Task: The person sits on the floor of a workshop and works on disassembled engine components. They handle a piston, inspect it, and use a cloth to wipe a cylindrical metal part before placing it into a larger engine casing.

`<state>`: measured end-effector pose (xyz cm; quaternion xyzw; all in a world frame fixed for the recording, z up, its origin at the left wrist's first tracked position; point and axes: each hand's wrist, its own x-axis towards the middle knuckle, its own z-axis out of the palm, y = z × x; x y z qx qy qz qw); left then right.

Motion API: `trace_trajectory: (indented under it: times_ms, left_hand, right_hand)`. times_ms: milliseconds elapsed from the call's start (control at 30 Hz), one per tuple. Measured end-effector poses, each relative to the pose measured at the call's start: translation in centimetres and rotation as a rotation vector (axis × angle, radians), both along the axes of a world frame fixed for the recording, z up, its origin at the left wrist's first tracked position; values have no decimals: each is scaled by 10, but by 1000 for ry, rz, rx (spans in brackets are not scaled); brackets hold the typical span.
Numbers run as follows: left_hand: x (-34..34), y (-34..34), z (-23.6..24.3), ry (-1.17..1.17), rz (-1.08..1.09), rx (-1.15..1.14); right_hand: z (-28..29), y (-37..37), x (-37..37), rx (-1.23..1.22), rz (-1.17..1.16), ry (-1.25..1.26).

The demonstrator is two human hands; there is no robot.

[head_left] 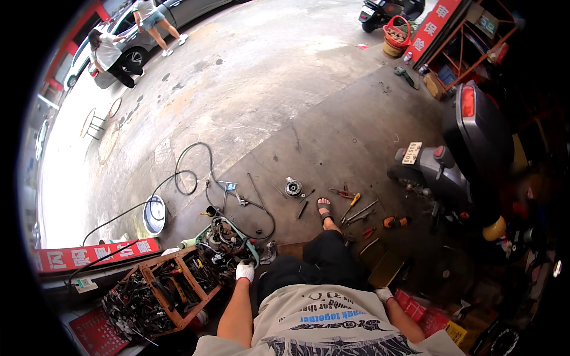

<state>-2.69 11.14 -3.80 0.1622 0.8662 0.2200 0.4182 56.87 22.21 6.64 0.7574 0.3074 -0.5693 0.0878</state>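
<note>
My left hand (244,271), in a white glove, is at the rim of a pale green tub (252,254) full of greasy metal parts (219,237); I cannot make out whether its fingers grip anything. Beside it is an orange rack (157,266) packed with tools. My right hand (383,293), also gloved, is low beside my body near red cases (415,307), its fingers mostly hidden. A round metal part (293,187), pliers (344,193), a screwdriver (355,202) and an orange power tool (395,222) lie on the floor before me.
A scooter (475,136) stands at right, near shelving (481,41) and a red basket (396,37). A looped hose (202,146) and white bucket (154,213) are on the concrete floor (285,89) at left. Two people (107,53) stand by a parked car (178,12).
</note>
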Motion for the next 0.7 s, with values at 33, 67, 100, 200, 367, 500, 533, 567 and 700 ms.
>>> trace_trajectory:
  times_ms: [33,67,100,200,367,500,533,567,700]
  left_hand:
    - [9,4,2,0,42,-5]
    - [13,1,-4,44,97,-72]
    - [24,11,0,49,86,-125]
    - [43,7,33,48,32,-208]
    - [83,19,83,41,194,-213]
    - [107,29,92,-8,300,-298]
    - [114,22,92,-16,314,-350]
    - [116,30,89,-6,292,-367]
    - [114,54,2,-39,231,-373]
  right_hand:
    - [-2,50,-1,-40,23,-3]
    - [-4,107,-9,-82,53,3]
    - [-7,162,-16,-132,76,-6]
    - [-57,272,-28,81,317,141]
    - [-89,396,-146,259,630,132]
    - [-161,400,-216,275,846,229]
    - [-145,397,-252,261,872,217]
    - [-164,392,-263,231,1028,282]
    - [-286,336,-298,221,1369,292]
